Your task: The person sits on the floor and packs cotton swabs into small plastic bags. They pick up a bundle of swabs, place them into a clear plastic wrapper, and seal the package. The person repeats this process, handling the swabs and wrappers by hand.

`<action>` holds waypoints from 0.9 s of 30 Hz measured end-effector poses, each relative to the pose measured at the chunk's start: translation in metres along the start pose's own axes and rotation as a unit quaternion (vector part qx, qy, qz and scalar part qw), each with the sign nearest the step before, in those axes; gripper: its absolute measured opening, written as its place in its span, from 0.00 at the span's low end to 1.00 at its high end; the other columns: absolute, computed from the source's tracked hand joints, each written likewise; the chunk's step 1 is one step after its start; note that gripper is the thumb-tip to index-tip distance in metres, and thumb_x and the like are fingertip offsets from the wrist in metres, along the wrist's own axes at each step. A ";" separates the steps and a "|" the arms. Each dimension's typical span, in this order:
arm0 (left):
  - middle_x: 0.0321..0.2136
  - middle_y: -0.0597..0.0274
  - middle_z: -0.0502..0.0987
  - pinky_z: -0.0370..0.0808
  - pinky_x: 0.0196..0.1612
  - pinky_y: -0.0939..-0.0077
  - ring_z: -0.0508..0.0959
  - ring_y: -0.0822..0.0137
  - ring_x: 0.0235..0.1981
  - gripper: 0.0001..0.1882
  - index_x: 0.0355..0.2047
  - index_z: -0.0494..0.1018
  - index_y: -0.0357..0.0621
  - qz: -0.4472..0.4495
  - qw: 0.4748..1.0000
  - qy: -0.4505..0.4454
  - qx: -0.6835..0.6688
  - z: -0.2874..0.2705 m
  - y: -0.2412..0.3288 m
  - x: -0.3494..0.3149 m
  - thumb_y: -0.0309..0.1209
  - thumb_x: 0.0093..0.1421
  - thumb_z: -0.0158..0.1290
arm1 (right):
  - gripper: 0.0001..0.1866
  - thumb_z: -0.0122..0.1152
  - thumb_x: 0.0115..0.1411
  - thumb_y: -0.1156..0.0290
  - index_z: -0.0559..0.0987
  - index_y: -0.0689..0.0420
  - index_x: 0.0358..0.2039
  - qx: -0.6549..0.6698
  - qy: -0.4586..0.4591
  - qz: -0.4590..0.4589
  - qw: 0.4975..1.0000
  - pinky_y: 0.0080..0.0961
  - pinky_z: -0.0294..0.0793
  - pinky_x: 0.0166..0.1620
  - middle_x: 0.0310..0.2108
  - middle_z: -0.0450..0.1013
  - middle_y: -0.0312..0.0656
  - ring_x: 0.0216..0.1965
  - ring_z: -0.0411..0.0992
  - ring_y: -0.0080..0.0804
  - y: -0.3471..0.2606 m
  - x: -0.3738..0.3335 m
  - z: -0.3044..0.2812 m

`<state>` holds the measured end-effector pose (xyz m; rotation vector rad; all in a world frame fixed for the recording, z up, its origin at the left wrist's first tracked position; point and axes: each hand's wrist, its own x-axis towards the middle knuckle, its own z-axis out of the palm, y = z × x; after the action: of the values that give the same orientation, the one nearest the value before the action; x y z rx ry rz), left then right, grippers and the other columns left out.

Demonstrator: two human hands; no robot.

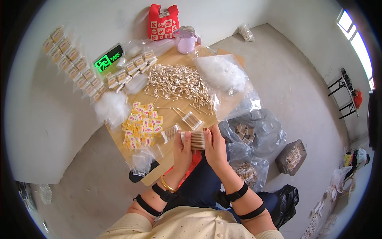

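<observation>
A flat bundle of cotton swabs [194, 140] is held by its two ends, level above the table's near edge. My left hand [182, 153] closes on one end, thumb on top, and my right hand [215, 150] closes on the other. Just beyond them on the table lie a second swab bundle [192, 120] and a third one [170, 134], close to my left hand. A large heap of loose cotton swabs [179, 81] covers the middle of the table. Yellow and white printed cards [143, 126] lie heaped to the left.
Small clear bags [140, 160] lie at the table's [170, 153] near left corner. Packed swab packets [129, 71] line the far left, beside a lit green sign [108, 59]. A lilac jug [186, 42] and red bag [163, 23] stand behind. Grey plastic sacks [262, 131] and a bin [291, 157] sit right.
</observation>
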<state>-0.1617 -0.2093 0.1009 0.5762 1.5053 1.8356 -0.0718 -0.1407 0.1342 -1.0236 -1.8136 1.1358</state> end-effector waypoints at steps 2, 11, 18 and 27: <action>0.21 0.69 0.72 0.65 0.19 0.85 0.69 0.79 0.17 0.19 0.35 0.69 0.44 0.006 1.000 0.011 -0.010 0.001 -0.002 -0.003 0.47 0.72 0.42 | 0.14 0.48 0.71 0.67 0.66 0.62 0.30 -0.005 0.000 0.001 1.000 0.41 0.66 0.28 0.21 0.68 0.57 0.24 0.69 0.57 -0.002 -0.002 0.004; 0.22 0.67 0.74 0.66 0.19 0.86 0.73 0.78 0.19 0.26 0.35 0.69 0.44 -0.138 0.985 -0.086 -0.057 -0.040 -0.015 0.007 0.53 0.73 0.35 | 0.10 0.54 0.67 0.70 0.68 0.59 0.30 -0.187 -0.067 -0.152 0.968 0.41 0.68 0.23 0.18 0.70 0.52 0.20 0.72 0.52 0.001 0.002 0.015; 0.37 0.56 0.77 0.73 0.24 0.81 0.81 0.71 0.29 0.23 0.46 0.64 0.43 -0.175 0.981 -0.039 0.080 -0.103 -0.071 0.010 0.52 0.72 0.38 | 0.11 0.57 0.63 0.69 0.67 0.56 0.27 -0.300 -0.093 -0.199 0.928 0.40 0.71 0.23 0.18 0.71 0.46 0.19 0.73 0.47 0.064 0.016 0.050; 0.38 0.58 0.79 0.75 0.28 0.78 0.81 0.70 0.31 0.22 0.47 0.68 0.40 -0.195 0.973 -0.083 0.089 -0.123 -0.079 -0.015 0.48 0.71 0.43 | 0.11 0.61 0.59 0.68 0.69 0.55 0.25 -0.314 -0.127 -0.235 0.911 0.38 0.73 0.23 0.18 0.72 0.44 0.19 0.73 0.46 0.082 0.019 0.077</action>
<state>-0.2213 -0.2949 -0.0031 0.4640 1.5519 1.3309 -0.1289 -0.1251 0.0366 -0.7138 -2.5485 0.3961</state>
